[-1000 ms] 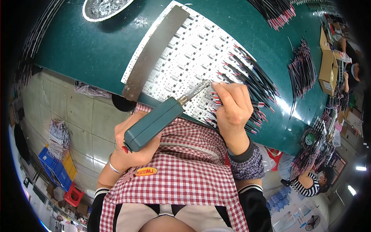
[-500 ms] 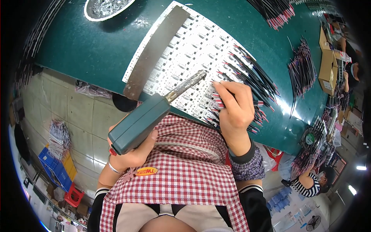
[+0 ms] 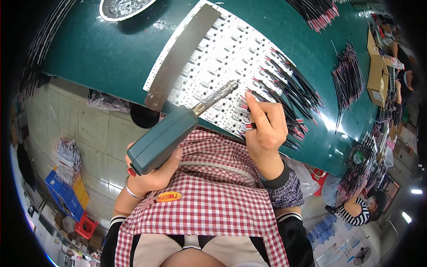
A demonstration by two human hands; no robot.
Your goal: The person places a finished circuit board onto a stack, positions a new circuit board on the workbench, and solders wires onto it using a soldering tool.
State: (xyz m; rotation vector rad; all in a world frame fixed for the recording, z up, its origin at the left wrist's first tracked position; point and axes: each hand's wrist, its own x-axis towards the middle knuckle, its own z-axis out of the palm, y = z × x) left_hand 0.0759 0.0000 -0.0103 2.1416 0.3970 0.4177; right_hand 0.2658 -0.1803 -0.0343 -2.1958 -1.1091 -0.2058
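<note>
My left hand (image 3: 158, 180) is wrapped round the dark green body of a gun-shaped soldering iron (image 3: 165, 139). Its solder-crusted tip points up and right, just above a white circuit board sheet (image 3: 212, 60) dotted with small components. Close to that tip, the index finger of my right hand (image 3: 267, 131) presses on the end of a wire at the board. The other fingers are curled round a few more black-and-red wires (image 3: 250, 126), whose ends poke out at the left of the hand. Rows of attached black wires (image 3: 296, 84) trail off the board's right side.
A brown strip (image 3: 182, 55) lies along the board's left side on the green table (image 3: 89, 58). A white bowl (image 3: 103, 13) of solder scraps stands at the far left. Wire bundles (image 3: 348, 80) and a cardboard box (image 3: 377, 80) are at the right. Other people sit farther right.
My right hand has shifted slightly left and nearer to me, its index finger now stretched out onto a wire end. The board and the soldering iron have moved slightly right.
</note>
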